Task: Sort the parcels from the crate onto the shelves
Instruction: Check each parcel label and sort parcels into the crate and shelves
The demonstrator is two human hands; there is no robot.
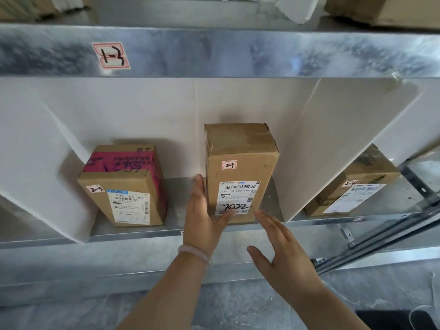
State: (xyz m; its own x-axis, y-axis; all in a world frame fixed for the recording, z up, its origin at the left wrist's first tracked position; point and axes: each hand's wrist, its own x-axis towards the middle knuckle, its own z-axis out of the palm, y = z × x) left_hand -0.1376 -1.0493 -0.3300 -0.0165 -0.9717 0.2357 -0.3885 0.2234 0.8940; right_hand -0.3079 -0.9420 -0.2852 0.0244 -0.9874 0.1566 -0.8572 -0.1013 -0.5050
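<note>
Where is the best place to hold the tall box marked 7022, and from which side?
Probably its two long side faces, reached from the front, one of the hands on each. The tall box stands upright on the shelf with free space left and right, while its back is toward the white panel. The left hand lies along its left face.

Bare shelf (176, 201) lies between the pink-taped parcel (123, 186) and the tall parcel (240, 172); the left hand (202, 215) fills part of that gap; the right divider (333, 151) slants just beside the tall parcel; room stays open above both parcels.
</note>
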